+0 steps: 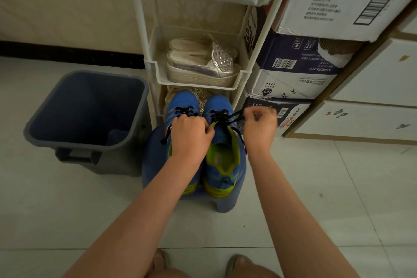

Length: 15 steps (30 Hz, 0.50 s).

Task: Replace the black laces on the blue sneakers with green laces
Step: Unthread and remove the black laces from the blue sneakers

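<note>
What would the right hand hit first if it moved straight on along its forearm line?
Probably the lowest carton of the stack beside the white rack. The right hand, pinching the black lace, is just short of it, though depth is unclear.

Blue sneakers (pixel 222 142) with lime-green lining, black laces (pixel 222 116), grey bin (pixel 88 108), silver studded shoes (pixel 203 65)

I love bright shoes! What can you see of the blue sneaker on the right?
The right sneaker is blue fabric with a lime-green lining, insole and sole edge. It stands upright on a blue stool, toe pointing away, beside the left sneaker. Its black lace is partly loosened. The right hand pinches the lace out to the side, and the left hand grips the tongue.
</note>
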Available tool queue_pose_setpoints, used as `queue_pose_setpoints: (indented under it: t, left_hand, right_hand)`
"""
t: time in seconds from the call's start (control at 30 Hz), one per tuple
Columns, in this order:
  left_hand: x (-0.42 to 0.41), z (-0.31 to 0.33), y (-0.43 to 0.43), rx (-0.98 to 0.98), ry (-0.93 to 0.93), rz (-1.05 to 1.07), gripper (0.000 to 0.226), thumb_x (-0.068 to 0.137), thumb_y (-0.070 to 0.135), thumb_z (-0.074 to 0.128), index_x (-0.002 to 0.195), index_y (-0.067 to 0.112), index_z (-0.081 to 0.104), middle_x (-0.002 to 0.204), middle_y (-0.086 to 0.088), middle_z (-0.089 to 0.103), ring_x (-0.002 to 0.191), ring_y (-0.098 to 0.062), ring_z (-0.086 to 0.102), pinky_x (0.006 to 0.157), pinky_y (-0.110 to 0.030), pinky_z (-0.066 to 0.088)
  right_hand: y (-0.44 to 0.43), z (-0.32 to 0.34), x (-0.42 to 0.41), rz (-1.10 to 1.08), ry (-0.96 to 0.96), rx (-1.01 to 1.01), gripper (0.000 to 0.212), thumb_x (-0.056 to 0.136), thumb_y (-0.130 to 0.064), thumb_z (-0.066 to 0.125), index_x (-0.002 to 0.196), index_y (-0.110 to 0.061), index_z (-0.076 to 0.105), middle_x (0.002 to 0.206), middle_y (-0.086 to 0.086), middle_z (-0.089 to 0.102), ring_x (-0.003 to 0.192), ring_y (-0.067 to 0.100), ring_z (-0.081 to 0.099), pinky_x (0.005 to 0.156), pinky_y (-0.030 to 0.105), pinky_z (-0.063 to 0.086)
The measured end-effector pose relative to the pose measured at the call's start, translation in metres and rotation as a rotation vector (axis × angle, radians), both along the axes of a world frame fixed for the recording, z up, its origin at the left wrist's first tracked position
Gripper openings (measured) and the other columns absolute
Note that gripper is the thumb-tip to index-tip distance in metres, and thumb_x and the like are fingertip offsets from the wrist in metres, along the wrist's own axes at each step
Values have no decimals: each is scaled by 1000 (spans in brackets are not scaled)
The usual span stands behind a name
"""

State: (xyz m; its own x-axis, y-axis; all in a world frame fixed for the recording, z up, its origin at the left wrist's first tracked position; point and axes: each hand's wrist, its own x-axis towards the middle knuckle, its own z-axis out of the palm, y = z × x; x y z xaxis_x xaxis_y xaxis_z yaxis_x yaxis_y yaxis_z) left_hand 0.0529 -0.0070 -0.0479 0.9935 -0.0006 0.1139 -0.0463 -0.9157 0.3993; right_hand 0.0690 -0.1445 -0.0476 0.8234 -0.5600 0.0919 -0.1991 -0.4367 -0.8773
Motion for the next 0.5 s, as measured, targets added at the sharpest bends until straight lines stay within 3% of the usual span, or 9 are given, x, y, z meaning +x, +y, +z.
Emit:
queue_pose_setpoints:
  t: [0.07, 0.13, 0.3, 0.43, 0.5]
  left_hand:
    - [1, -1, 0, -5, 4, 3, 31, 93, 40, 51, 87, 19, 73, 73, -1, 68, 82, -22, 59, 86, -38, 44]
    - [2, -2, -1, -14, 0, 7, 31, 92, 39, 51, 88, 18, 73, 74, -2, 69, 83, -22, 60, 86, -39, 45]
    - [1, -3, -1, -27, -8, 14, 30, 92, 36, 51, 89, 17, 74, 76, -2, 69, 83, -22, 60, 85, -40, 45]
    - [0, -1, -1, -31, -10, 16, 30, 92, 37, 51, 87, 18, 74, 73, -1, 69, 81, -21, 60, 84, -40, 46]
    - [0, 0, 0, -23, -1, 14, 30, 92, 38, 51, 88, 18, 74, 75, -1, 69, 83, -21, 61, 85, -39, 46]
  right_hand:
    - [0, 3, 0, -8, -16, 20, 9, 91, -11, 57, 89, -16, 64, 108, 0, 45, 106, 21, 47, 89, 29, 39]
    - [6, 5, -5, 162, -4, -183, 15, 89, -12, 59, 101, -14, 66, 116, 3, 46, 108, 18, 35, 90, 22, 29]
    - [17, 1, -7, 482, 161, -605, 24, 84, -24, 66, 107, -18, 68, 130, 3, 41, 122, 25, 28, 103, 31, 24]
    - [18, -1, -6, 453, 148, -660, 15, 84, -26, 68, 96, -17, 72, 123, -2, 54, 119, 23, 33, 97, 31, 27]
    - [19, -1, -8, 352, 84, -558, 9, 83, -23, 68, 87, -16, 72, 112, -4, 62, 116, 21, 39, 92, 30, 28]
